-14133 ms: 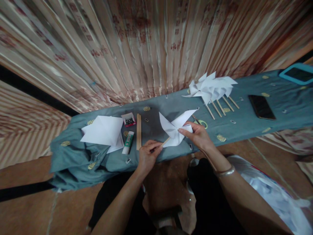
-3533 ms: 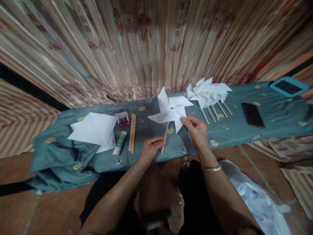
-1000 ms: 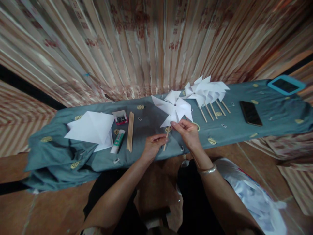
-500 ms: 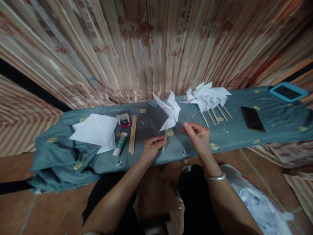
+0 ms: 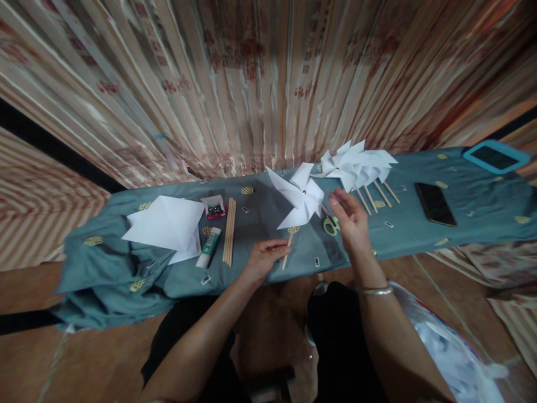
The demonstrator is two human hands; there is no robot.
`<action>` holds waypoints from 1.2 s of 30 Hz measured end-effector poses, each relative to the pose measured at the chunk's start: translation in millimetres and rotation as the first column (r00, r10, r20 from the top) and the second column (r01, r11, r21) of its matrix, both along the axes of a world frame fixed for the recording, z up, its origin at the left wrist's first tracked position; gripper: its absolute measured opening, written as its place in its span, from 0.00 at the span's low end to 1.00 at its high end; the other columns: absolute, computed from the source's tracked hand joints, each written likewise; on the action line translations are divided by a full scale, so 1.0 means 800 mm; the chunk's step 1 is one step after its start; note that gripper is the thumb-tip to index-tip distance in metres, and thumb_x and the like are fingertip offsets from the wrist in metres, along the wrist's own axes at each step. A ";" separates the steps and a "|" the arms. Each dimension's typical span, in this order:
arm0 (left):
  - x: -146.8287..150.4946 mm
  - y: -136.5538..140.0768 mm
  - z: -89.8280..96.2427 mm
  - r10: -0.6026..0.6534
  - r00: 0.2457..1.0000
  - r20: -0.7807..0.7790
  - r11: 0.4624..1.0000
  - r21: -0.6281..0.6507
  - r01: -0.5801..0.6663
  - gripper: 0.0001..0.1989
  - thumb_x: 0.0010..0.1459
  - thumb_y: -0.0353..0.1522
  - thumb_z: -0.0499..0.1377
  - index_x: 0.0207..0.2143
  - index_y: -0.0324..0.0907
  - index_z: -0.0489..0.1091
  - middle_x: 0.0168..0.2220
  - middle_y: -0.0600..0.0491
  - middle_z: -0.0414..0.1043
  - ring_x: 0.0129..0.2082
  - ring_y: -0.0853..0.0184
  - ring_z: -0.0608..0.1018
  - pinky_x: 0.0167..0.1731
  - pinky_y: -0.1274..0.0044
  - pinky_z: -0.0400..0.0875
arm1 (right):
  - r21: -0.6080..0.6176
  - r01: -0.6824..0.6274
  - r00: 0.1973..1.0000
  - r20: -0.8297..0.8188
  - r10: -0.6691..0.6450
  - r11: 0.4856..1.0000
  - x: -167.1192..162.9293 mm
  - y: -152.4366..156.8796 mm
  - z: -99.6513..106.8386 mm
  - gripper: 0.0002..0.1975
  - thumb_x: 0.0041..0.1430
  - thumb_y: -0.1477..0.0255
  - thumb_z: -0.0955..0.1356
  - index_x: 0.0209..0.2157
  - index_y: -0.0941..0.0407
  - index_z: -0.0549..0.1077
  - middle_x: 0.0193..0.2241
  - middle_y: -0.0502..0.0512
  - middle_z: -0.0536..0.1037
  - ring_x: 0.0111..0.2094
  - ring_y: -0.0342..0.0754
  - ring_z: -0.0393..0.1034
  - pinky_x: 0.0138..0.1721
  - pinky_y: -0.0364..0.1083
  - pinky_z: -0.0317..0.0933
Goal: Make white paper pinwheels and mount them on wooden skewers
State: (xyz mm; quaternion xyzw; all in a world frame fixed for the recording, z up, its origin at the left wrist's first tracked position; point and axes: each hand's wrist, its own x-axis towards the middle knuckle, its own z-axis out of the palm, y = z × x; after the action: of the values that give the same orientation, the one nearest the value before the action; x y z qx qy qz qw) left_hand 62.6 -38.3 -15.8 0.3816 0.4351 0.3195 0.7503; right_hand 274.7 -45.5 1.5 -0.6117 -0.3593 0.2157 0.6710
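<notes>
My left hand [image 5: 265, 258] is closed round the wooden stick [image 5: 287, 257] of a white paper pinwheel [image 5: 302, 195], which faces me with a small metal pin at its centre. Just right of its blades, my right hand [image 5: 352, 219] is raised with thumb and fingers a little apart and nothing visible between them. Scissors [image 5: 331, 226] with yellow-green handles lie beside that hand, which partly covers them. Behind it, several finished pinwheels [image 5: 361, 163] lie overlapped in a row, sticks pointing towards me.
On the cloth-covered table [image 5: 268, 215], white paper sheets [image 5: 168, 221], a small red box of pins [image 5: 215, 208], a glue stick [image 5: 208, 247] and several wooden sticks [image 5: 229, 232] lie left. A phone [image 5: 435, 204] and blue-framed tablet [image 5: 495, 157] lie right. A plastic bag [image 5: 448, 347] stands below.
The pinwheel in my left hand has turned to show its front and shifted slightly right. My right hand has moved up and right, its fingers loosened, uncovering the scissors' handles.
</notes>
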 end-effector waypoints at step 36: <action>0.004 0.001 0.002 0.115 0.993 0.033 0.993 -0.019 -0.114 0.18 0.28 0.36 0.75 0.25 0.40 0.80 0.22 0.52 0.77 0.21 0.73 0.71 0.27 0.79 0.65 | -0.136 -0.187 0.967 -0.201 0.158 0.973 -0.039 -0.013 0.017 0.18 0.39 0.53 0.76 0.21 0.54 0.75 0.18 0.46 0.73 0.20 0.41 0.62 0.23 0.42 0.57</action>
State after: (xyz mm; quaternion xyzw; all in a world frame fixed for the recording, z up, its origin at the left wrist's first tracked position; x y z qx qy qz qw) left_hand 65.5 -37.5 -13.9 0.3441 0.4463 0.3646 0.7412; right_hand 243.6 -55.8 15.2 -0.6046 -0.3284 0.3575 0.6316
